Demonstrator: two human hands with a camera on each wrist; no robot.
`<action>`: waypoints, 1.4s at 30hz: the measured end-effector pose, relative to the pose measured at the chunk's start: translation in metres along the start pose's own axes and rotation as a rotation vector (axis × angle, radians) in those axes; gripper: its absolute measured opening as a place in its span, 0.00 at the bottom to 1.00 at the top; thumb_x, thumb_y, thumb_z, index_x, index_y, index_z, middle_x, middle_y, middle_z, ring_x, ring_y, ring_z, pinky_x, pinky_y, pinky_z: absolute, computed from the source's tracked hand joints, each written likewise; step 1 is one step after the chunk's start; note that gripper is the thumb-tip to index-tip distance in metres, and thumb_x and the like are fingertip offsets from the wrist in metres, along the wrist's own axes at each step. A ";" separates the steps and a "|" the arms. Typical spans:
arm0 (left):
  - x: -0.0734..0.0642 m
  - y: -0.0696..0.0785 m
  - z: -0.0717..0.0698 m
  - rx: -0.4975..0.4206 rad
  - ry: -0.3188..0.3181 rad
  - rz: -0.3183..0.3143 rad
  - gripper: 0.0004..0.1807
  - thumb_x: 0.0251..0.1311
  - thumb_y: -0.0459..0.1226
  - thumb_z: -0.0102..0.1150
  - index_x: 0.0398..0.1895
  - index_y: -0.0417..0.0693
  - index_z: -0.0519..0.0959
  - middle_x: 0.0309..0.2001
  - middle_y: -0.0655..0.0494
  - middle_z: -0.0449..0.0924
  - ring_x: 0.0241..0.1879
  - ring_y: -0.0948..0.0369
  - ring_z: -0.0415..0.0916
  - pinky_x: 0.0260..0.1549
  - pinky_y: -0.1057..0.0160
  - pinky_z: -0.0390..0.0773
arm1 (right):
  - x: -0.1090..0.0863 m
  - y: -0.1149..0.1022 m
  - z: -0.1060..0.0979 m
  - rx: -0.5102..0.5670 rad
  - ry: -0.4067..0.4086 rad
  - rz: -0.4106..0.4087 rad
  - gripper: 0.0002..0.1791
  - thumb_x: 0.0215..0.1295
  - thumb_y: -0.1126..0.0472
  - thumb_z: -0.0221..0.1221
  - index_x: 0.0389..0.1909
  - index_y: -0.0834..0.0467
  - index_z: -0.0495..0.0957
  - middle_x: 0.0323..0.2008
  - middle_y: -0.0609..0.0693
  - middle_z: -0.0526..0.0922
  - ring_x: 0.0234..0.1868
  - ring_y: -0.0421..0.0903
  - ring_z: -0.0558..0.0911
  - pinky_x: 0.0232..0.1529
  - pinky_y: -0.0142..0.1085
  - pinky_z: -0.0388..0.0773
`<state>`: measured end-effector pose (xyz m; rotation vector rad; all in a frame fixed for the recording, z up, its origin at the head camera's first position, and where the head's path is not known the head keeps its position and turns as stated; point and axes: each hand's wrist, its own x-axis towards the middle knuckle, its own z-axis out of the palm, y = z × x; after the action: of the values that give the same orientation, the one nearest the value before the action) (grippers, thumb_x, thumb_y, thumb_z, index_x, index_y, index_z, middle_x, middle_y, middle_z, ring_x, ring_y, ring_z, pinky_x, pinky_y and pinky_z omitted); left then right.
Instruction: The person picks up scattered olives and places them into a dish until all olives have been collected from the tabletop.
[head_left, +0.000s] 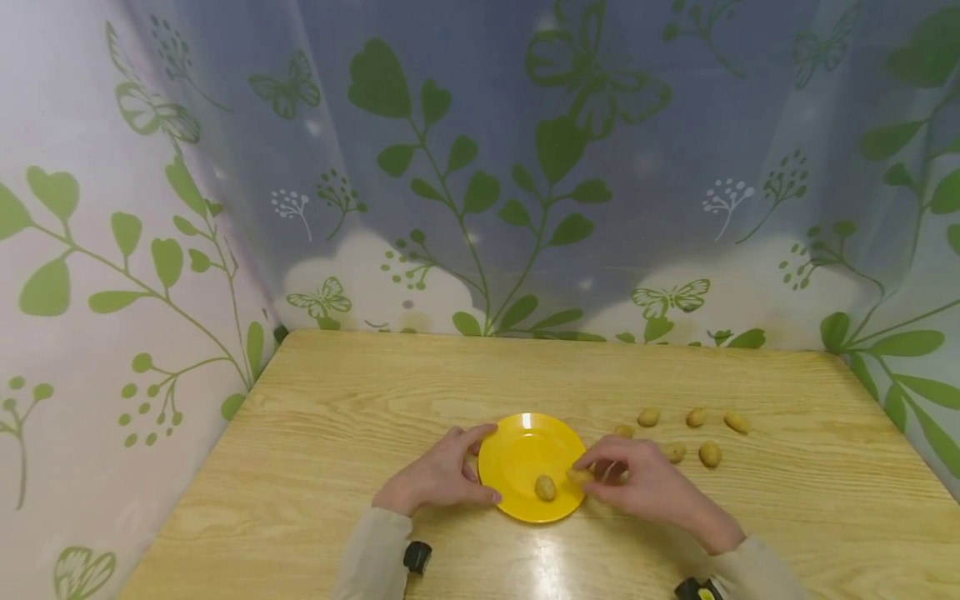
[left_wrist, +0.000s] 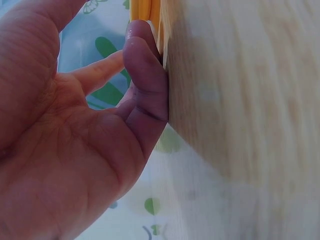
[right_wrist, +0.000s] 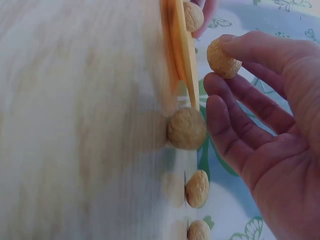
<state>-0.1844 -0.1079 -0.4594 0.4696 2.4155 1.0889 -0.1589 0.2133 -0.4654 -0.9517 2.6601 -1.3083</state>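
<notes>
A round yellow plate [head_left: 513,454] lies on the table with one small potato [head_left: 545,488] on it. My left hand [head_left: 437,475] grips the plate's left rim, thumb at the lower side and index finger at the upper side. Over the plate's right rim my right hand [head_left: 641,479] pinches another small potato [right_wrist: 222,59] between thumb and fingertips. In the right wrist view that potato is held above the level of the plate. The left wrist view shows curled fingers [left_wrist: 145,75] beside the plate's edge, with much of the plate out of frame.
Several loose small potatoes [head_left: 710,454] lie on the wooden table [head_left: 360,400] right of the plate, some partly behind the right hand. A curtain [head_left: 465,167] with leaf and butterfly prints hangs along the table's back edge, with more printed cloth at both sides.
</notes>
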 end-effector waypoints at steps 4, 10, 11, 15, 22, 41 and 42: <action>0.000 0.000 0.000 0.007 0.000 -0.004 0.52 0.50 0.45 0.79 0.79 0.56 0.61 0.58 0.46 0.68 0.36 0.62 0.77 0.38 0.67 0.78 | 0.002 0.001 0.005 -0.007 -0.015 -0.019 0.11 0.61 0.62 0.71 0.44 0.49 0.87 0.38 0.44 0.87 0.36 0.32 0.81 0.35 0.31 0.83; 0.000 0.002 0.000 0.006 0.001 -0.001 0.52 0.49 0.45 0.80 0.78 0.56 0.62 0.58 0.46 0.68 0.36 0.62 0.77 0.37 0.67 0.78 | 0.007 0.003 0.010 -0.026 -0.032 -0.028 0.10 0.61 0.60 0.71 0.44 0.49 0.86 0.38 0.41 0.88 0.36 0.31 0.81 0.36 0.31 0.82; 0.000 0.002 0.000 0.003 0.001 0.000 0.52 0.49 0.44 0.80 0.78 0.55 0.62 0.58 0.46 0.68 0.36 0.62 0.77 0.37 0.67 0.78 | 0.007 0.003 0.011 -0.023 -0.037 -0.024 0.10 0.62 0.60 0.71 0.44 0.49 0.86 0.38 0.42 0.88 0.36 0.31 0.80 0.36 0.30 0.82; 0.000 0.002 0.000 0.003 0.000 -0.001 0.52 0.49 0.44 0.80 0.78 0.55 0.62 0.57 0.46 0.68 0.36 0.62 0.77 0.37 0.67 0.78 | 0.010 0.002 0.012 -0.025 -0.051 -0.019 0.10 0.62 0.60 0.71 0.44 0.49 0.86 0.38 0.42 0.88 0.36 0.31 0.80 0.37 0.31 0.82; 0.003 0.000 -0.001 0.016 0.002 -0.003 0.52 0.49 0.45 0.80 0.78 0.57 0.62 0.57 0.48 0.68 0.36 0.63 0.77 0.38 0.68 0.78 | 0.016 -0.001 0.012 -0.039 -0.076 -0.001 0.09 0.62 0.59 0.71 0.44 0.51 0.87 0.38 0.42 0.88 0.35 0.31 0.81 0.36 0.30 0.81; 0.000 0.000 -0.001 0.019 0.004 -0.007 0.53 0.49 0.45 0.80 0.78 0.57 0.62 0.58 0.48 0.68 0.36 0.63 0.77 0.37 0.67 0.78 | 0.021 0.000 0.017 -0.032 -0.126 0.058 0.09 0.62 0.59 0.70 0.44 0.50 0.87 0.35 0.41 0.87 0.31 0.30 0.79 0.33 0.29 0.79; 0.000 0.000 0.000 0.019 0.004 -0.008 0.52 0.49 0.45 0.80 0.78 0.57 0.62 0.58 0.48 0.68 0.36 0.63 0.77 0.37 0.67 0.78 | 0.021 0.000 0.017 -0.032 -0.126 0.060 0.09 0.63 0.59 0.70 0.44 0.50 0.87 0.35 0.41 0.87 0.31 0.30 0.79 0.33 0.29 0.79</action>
<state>-0.1848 -0.1077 -0.4590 0.4642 2.4309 1.0650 -0.1709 0.1897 -0.4714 -0.9174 2.6006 -1.1562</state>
